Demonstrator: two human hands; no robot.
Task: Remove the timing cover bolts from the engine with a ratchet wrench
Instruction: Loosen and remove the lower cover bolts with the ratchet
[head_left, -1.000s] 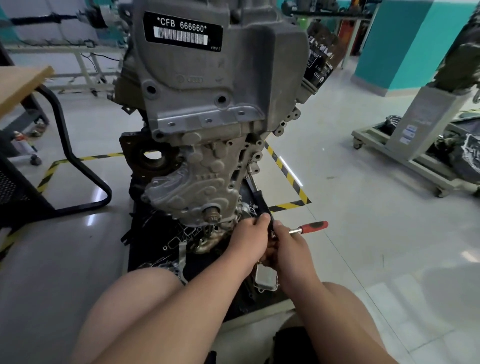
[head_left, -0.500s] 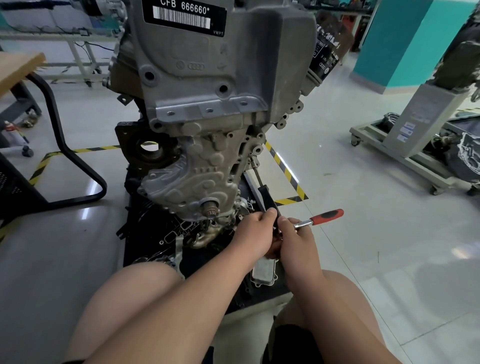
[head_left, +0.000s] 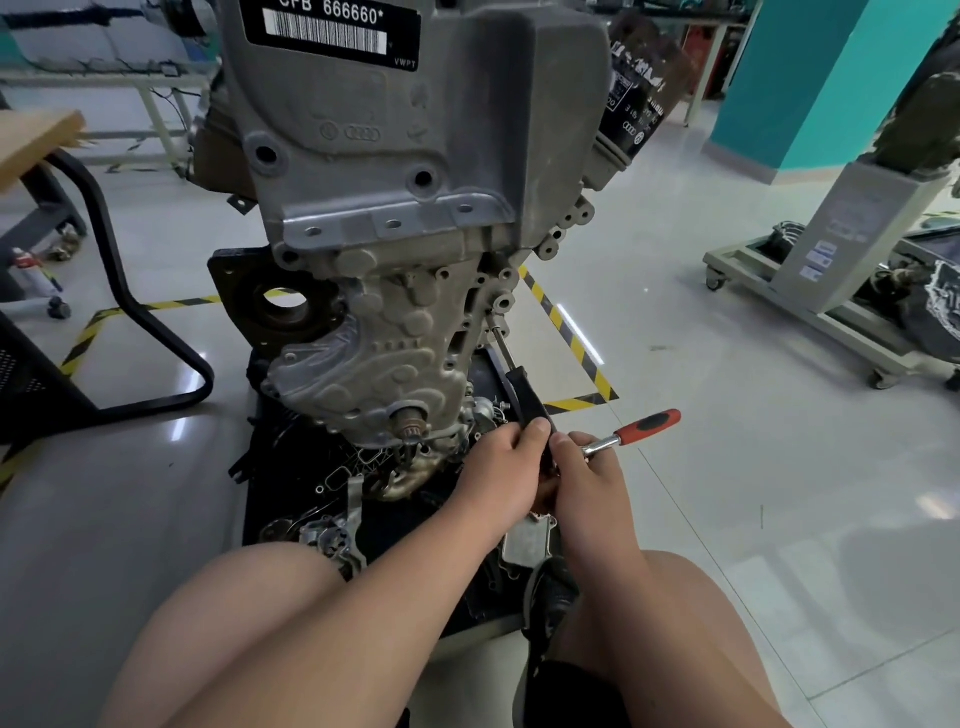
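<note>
The grey engine (head_left: 395, 156) stands upright in front of me, and the ribbed timing cover (head_left: 363, 364) forms its lower face. A thin steel shaft (head_left: 501, 343) runs up from a black handle (head_left: 524, 397) to a bolt hole on the cover's right edge. My left hand (head_left: 501, 470) grips the lower end of that black handle. My right hand (head_left: 589, 480), pressed against the left one, holds the ratchet wrench (head_left: 644, 427) near its head. The wrench's red handle sticks out to the right. The joint between the two tools is hidden by my fingers.
A black mat (head_left: 291, 467) under the engine carries several loose engine parts, including a silver cooler block (head_left: 527, 543). A black chair frame (head_left: 119, 291) stands on the left and a wheeled stand (head_left: 810, 306) on the right. Yellow-black tape (head_left: 566, 332) marks the floor. My bare knees fill the foreground.
The ratchet's red handle has swung a little up and to the right. Both hands stay clasped at the same spot. The view has dipped slightly lower on the engine.
</note>
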